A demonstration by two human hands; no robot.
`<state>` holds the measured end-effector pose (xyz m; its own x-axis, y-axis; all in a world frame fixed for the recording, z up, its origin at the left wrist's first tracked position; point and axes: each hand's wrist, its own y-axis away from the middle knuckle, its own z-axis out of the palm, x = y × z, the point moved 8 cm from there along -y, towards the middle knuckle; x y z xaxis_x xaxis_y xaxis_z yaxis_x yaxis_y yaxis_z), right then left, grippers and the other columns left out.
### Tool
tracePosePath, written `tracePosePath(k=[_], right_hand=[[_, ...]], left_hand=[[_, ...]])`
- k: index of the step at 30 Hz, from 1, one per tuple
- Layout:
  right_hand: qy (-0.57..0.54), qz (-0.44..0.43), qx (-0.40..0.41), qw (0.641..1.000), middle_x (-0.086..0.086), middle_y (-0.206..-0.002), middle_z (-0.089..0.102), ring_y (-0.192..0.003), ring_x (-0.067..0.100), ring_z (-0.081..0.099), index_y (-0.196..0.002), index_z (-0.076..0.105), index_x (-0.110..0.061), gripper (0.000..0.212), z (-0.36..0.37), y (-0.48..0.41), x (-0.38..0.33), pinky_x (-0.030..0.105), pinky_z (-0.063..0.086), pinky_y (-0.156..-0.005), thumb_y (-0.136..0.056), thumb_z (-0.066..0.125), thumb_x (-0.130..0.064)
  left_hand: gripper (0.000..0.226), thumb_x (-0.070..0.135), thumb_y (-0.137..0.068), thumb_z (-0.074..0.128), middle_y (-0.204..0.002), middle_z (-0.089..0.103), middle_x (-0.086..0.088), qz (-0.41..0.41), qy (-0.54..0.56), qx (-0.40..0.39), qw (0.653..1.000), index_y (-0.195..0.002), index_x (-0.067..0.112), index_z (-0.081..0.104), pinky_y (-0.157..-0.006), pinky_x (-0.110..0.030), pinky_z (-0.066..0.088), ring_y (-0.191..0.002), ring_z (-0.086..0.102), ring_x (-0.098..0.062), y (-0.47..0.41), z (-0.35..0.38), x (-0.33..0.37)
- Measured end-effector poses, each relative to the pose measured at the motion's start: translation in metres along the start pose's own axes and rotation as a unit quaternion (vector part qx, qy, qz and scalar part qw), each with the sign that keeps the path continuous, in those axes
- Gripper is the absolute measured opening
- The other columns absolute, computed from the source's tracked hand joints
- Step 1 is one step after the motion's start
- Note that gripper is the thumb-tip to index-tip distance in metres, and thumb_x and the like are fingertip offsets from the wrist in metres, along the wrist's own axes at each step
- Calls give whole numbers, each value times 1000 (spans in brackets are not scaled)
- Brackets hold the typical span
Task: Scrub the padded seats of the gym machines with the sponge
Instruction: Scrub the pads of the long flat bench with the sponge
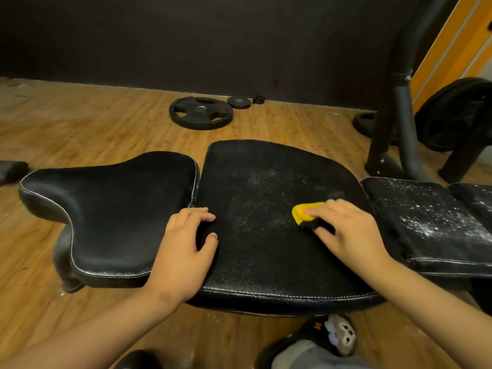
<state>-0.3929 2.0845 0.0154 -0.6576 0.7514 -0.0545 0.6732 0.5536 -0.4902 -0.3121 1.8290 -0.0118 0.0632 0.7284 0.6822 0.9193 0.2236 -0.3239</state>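
the bench runs left to right across the view as three black padded sections, and its long axis is the line the scrubbing has to follow. the middle seat pad [266, 209] is the largest, with a faint whitish film across its far centre and a clearer, darker stretch along its near edge. to its right the narrower right pad [426, 219] is heavily speckled with white residue, the dirtiest surface here. to its left the contoured left pad [114, 209] looks smooth and nearly free of specks.

the right hand [351, 230] lies on the right part of the middle pad, its fingers [323, 209] clenched down over the sponge [306, 213], a yellow block with a dark scouring face turned toward the pad. the sponge sits just left of the fingertips, touching the leather, so the filmy patch lies to its far left and the speckled pad lies behind the wrist, to the right. the right hand is the nearer one to both.

the left hand [189, 235] rests at the seam between the left and middle pads, its fingers loosely curled and grasping nothing, apparently steadying the bench.

by my reckoning the middle pad is partly done and the right pad not yet begun.
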Motion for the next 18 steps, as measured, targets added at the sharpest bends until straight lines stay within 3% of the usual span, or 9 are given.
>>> tracePosePath(k=[7,10,12,15,18], right_hand=[[6,-42,1,999,-5,-91,67,-82,16,62,-107,71,-20,39,1,-2,-5,20,45,-69,-70,84,-17],[16,-23,13,1000,0,-83,66,-76,22,63,-101,72,-17,36,12,-36,-11,32,51,-55,-68,85,-14],[18,-5,21,1000,1,-80,66,-73,24,64,-97,72,-16,33,16,-49,-18,32,51,-49,-67,86,-14],[13,-47,31,998,-1,-83,65,-76,22,62,-100,71,-19,35,5,-25,-37,30,47,-56,-67,83,-14],[-25,-106,11,994,-5,-94,67,-84,15,59,-107,70,-22,33,-11,13,-56,23,47,-69,-74,68,-20]], left_hand=[[26,16,-90,60,-124,48,16,4,2,2,1000,-115,25,60,-95,-6,23,-115,32,6,0,0,0],[26,17,-92,58,-123,47,18,-2,2,-2,1000,-116,25,60,-92,3,21,-116,32,6,0,0,0],[26,17,-92,57,-124,47,19,-9,1,-6,1000,-117,24,59,-90,6,19,-117,31,6,0,1,-2],[26,14,-92,57,-125,49,16,-16,11,-2,1000,-116,23,60,-91,5,20,-118,33,4,2,1,-2],[26,11,-93,55,-126,51,17,-29,35,10,999,-115,23,62,-97,-4,23,-123,39,0,5,0,-5]])
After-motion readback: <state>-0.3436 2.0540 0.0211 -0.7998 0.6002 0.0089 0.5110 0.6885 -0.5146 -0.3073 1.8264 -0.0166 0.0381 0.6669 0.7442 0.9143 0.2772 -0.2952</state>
